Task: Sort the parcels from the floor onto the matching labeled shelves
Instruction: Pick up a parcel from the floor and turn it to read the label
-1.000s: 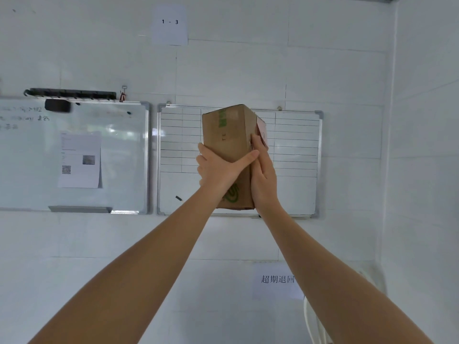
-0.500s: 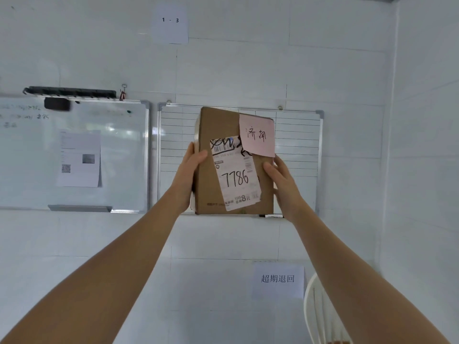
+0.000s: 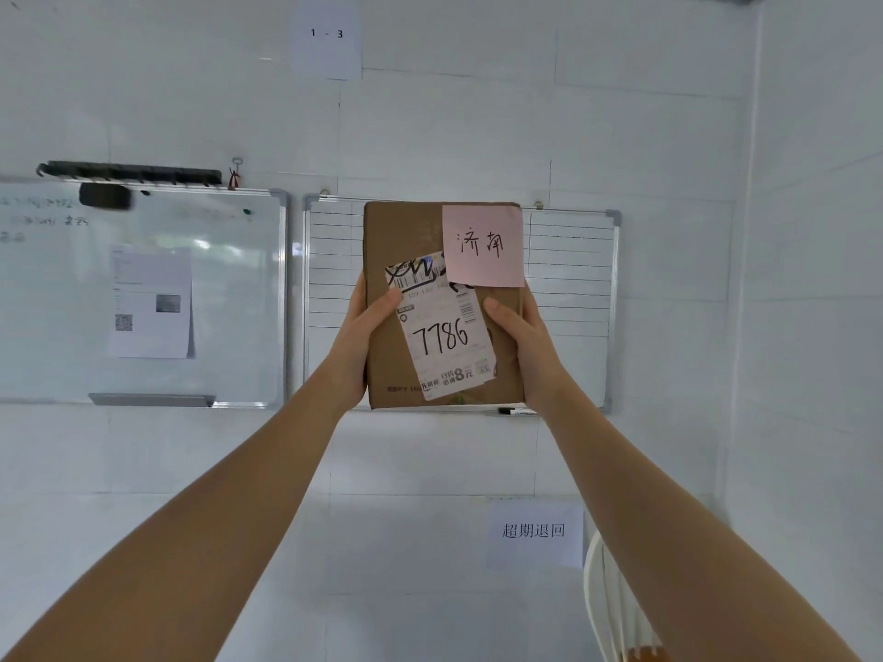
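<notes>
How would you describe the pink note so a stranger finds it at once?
Find the lined whiteboard on the wall. Before it, two hands hold up a brown parcel. The pink note covers its upper right corner, handwritten, unlike the white printed label below it.

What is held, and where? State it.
The parcel, gripped by its two side edges: left hand on the left edge, right hand on the right.

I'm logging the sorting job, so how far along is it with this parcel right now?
Done: the cardboard parcel is off the floor, held up with its labelled face toward the camera. In hand: the left hand and right hand grip its sides, showing the white label reading 7786 and a pink note. Left: shelving it; no shelf is in view.
</notes>
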A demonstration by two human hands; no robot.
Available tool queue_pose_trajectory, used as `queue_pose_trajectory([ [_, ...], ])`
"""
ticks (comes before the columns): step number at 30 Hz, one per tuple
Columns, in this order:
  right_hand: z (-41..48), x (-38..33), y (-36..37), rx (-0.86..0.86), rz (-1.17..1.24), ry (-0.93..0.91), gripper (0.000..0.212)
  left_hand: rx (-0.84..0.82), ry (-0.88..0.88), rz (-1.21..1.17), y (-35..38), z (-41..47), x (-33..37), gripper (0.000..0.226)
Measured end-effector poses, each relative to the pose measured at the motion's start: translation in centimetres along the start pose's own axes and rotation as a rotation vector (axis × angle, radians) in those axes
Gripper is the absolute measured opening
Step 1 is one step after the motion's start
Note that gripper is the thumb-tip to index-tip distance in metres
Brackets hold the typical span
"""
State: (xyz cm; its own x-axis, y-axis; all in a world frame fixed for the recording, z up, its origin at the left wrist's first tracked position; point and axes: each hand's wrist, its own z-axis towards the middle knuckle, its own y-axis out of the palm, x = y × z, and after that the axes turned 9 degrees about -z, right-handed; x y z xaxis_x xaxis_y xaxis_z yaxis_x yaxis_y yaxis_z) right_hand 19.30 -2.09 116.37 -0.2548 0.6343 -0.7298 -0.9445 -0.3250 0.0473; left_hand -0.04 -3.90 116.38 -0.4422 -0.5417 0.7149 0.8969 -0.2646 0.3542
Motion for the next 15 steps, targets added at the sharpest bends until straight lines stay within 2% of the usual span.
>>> queue_pose_trajectory([
  [12,0.6,2.0,2.5,0.008,0.031,0.033,0.063,0.033,-0.004,-0.041,-2.5,-0.1,0.8,0.051],
  [15,0.3,2.6,2.9,-0.02,0.039,0.04,0.064,0.056,0.022,-0.004,-2.8,-1.1,0.8,0.043],
])
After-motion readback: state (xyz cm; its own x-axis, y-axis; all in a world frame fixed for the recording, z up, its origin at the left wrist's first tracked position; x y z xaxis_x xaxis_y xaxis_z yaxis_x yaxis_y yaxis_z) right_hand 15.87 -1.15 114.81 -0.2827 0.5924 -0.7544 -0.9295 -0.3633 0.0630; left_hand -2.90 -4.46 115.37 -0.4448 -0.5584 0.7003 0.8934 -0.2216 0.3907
